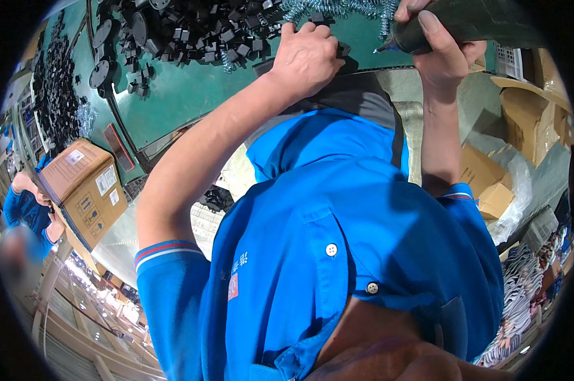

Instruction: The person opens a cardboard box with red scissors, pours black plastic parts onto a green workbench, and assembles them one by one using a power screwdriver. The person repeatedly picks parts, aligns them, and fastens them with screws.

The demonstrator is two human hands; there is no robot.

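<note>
My left hand [307, 58] rests at the near edge of the green worktop [173, 101], its fingers curled down beside a heap of small black plastic parts [204, 32]. Whatever those fingers pinch is hidden beneath them. Off to the right, my right hand [447, 54] is wrapped round a dark cylindrical tool [474, 24] whose narrow end points left, toward my left hand. The tool's exact kind cannot be made out. Beyond both hands lies a pile of metal coil springs [334, 7], with some hanging close to the tool's narrow end.
Round black parts [101, 75] and a red-edged phone-like object [119, 147] lie on the left of the worktop. A cardboard box [87, 190] stands at left, a co-worker in blue [26, 206] beyond it. Opened cartons [525, 120] and plastic wrap [519, 190] are at right.
</note>
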